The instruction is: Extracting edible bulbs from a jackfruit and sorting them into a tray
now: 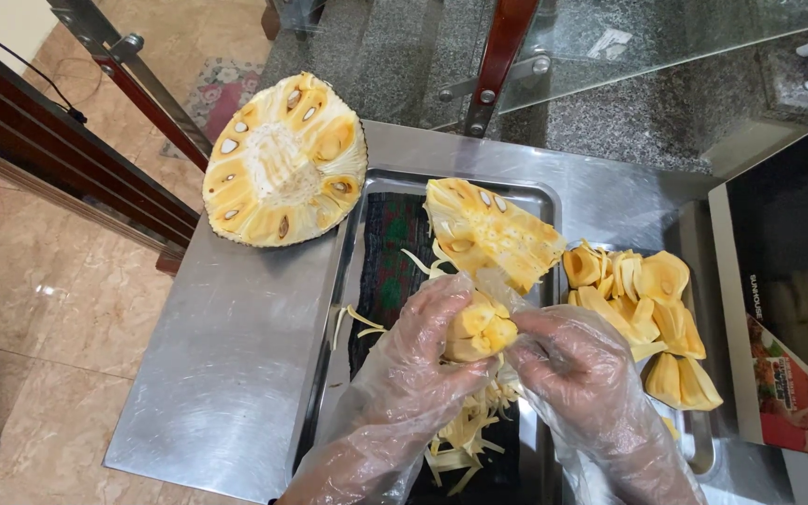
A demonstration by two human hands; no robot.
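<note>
The fingers of the left hand [427,341] and right hand [568,355], both gloved, were closed on a soft, probably slippery pod [479,329] over the tray [367,187], best held gently at its sides, near the wedge [490,229].

Head cam, steep downward, close-up

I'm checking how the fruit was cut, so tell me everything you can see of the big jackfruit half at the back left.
The jackfruit half lies cut face up on the steel table, overhanging its back left edge. Its flesh is yellow, with a pale fibrous core in the middle, a ring of pods around it, several showing whitish or brown seeds, and a thin rind. Neither hand touches it.
</note>
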